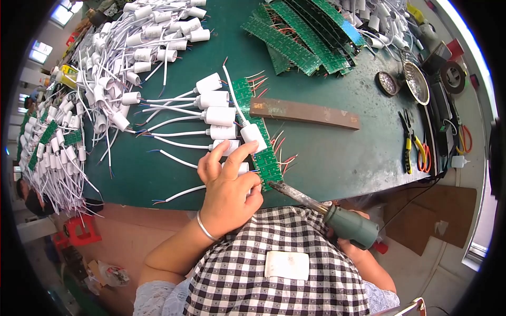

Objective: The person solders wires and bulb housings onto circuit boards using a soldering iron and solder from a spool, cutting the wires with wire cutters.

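My left hand (227, 195) curls over a white cylindrical housing (243, 168), which is partly hidden, at the left edge of a green circuit board strip (270, 167). Its index fingertip reaches another white housing (254, 136) that lies across the strip. In my right hand (354, 245), mostly hidden behind the handle, is a soldering iron (349, 225). The iron's dark tip meets the near end of the strip, close to my left thumb. More white housings (219, 116) with cables line up along the strip's left side, and short red and white wires stick out on its right.
A brown bar (305, 112) lies over the strip. Stacked green boards (303, 37) sit at the back; white cabled housings (142, 52) are heaped at the left. Rightward are a small round tin (387, 84), a metal dish (416, 83), pliers (407, 142) and orange-handled scissors (424, 158).
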`<state>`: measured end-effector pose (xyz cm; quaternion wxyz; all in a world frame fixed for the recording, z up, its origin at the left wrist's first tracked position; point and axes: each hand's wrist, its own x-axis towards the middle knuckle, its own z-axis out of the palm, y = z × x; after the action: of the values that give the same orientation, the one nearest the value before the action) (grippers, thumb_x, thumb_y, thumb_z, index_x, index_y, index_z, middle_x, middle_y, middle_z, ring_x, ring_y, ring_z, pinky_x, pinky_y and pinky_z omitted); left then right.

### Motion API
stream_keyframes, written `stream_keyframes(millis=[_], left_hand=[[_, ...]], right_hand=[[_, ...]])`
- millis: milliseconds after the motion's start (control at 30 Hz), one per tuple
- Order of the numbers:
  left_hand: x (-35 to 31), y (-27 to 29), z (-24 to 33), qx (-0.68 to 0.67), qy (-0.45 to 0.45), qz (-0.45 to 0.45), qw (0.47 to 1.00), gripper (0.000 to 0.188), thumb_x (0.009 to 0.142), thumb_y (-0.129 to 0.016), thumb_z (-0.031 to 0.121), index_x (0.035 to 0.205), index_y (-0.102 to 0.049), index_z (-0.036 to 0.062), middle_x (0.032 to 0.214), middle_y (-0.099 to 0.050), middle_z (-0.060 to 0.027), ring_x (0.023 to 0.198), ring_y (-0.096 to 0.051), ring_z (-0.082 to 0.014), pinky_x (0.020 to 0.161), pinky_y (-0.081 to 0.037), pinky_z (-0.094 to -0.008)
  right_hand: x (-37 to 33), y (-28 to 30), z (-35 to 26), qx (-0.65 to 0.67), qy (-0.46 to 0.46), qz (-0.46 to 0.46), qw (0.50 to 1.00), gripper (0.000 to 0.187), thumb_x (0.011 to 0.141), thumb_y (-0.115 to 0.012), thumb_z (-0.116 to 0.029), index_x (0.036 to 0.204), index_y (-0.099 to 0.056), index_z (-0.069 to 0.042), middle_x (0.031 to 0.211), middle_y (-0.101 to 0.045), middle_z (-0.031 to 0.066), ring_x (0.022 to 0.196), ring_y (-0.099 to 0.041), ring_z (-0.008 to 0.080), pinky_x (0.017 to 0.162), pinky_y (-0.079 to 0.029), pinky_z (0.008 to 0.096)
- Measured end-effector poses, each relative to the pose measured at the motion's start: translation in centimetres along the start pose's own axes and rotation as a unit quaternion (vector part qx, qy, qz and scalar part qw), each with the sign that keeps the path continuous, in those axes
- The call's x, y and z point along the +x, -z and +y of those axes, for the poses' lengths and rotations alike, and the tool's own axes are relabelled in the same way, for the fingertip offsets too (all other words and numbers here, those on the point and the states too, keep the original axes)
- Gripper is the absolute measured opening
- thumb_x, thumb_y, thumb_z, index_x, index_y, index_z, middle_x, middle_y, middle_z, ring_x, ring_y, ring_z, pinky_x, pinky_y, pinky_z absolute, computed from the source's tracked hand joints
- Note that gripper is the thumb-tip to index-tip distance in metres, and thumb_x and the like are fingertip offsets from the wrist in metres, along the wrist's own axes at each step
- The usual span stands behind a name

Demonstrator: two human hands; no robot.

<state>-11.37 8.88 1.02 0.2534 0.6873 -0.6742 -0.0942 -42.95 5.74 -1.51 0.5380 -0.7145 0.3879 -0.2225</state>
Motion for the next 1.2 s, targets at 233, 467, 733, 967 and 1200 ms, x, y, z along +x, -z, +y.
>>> stream_keyframes(millis=[233,467,733,967,1200], left_hand=[[-0.1,-0.1,-0.2,-0.001,-0.001,0.000,1.000,0.008,0.065,-0.067,0.008,0.068,-0.061,0.0110,0.140,-0.043,-0.0058,0.131,-0.027,-0.0399,0.105,-0.018,-0.0523],[0.0,-0.2,-0.2,-0.004,-0.002,0.007,1.000,0.008,0.065,-0.068,0.008,0.069,-0.061,0.0108,0.140,-0.044,-0.0057,0.130,-0.028,-0.0396,0.105,-0.019,-0.0520],[-0.1,-0.3,-0.3,-0.002,-0.006,0.009,1.000,0.008,0.064,-0.068,0.009,0.069,-0.062,0.0104,0.139,-0.044,-0.0061,0.129,-0.029,-0.0392,0.104,-0.021,-0.0516],[-0.1,-0.2,-0.3,0.000,-0.008,0.012,1.000,0.009,0.065,-0.068,0.009,0.069,-0.061,0.0102,0.138,-0.045,-0.0066,0.128,-0.030,-0.0390,0.104,-0.021,-0.0511],[-0.2,-0.5,-0.3,-0.002,-0.010,0.021,1.000,0.009,0.064,-0.068,0.009,0.068,-0.060,0.0108,0.137,-0.046,-0.0064,0.128,-0.031,-0.0387,0.104,-0.021,-0.0507]], right_hand=[[0.8,-0.1,-0.8,0.046,-0.026,-0.008,0.999,0.033,0.076,-0.070,-0.017,0.105,-0.065,-0.003,0.103,-0.063,0.0106,0.095,-0.058,0.0274,0.085,-0.043,0.0372],[0.4,-0.1,-0.4,0.003,-0.017,-0.007,1.000,0.034,0.076,-0.069,-0.017,0.106,-0.065,-0.003,0.105,-0.063,0.0115,0.095,-0.058,0.0290,0.086,-0.042,0.0388],[0.7,0.0,-1.0,0.043,-0.026,-0.013,0.999,0.033,0.076,-0.069,-0.017,0.105,-0.065,-0.004,0.097,-0.065,0.0102,0.088,-0.059,0.0307,0.082,-0.044,0.0403],[0.2,-0.2,-1.3,0.218,-0.073,0.056,0.972,0.054,0.085,-0.068,-0.039,0.113,-0.054,0.005,0.085,-0.064,0.0110,0.066,-0.062,0.0170,0.064,-0.051,0.0291],[0.8,0.1,-1.5,0.011,0.001,-0.027,1.000,0.034,0.079,-0.070,-0.021,0.108,-0.063,-0.004,0.102,-0.062,0.0103,0.100,-0.055,0.0277,0.086,-0.042,0.0395]])
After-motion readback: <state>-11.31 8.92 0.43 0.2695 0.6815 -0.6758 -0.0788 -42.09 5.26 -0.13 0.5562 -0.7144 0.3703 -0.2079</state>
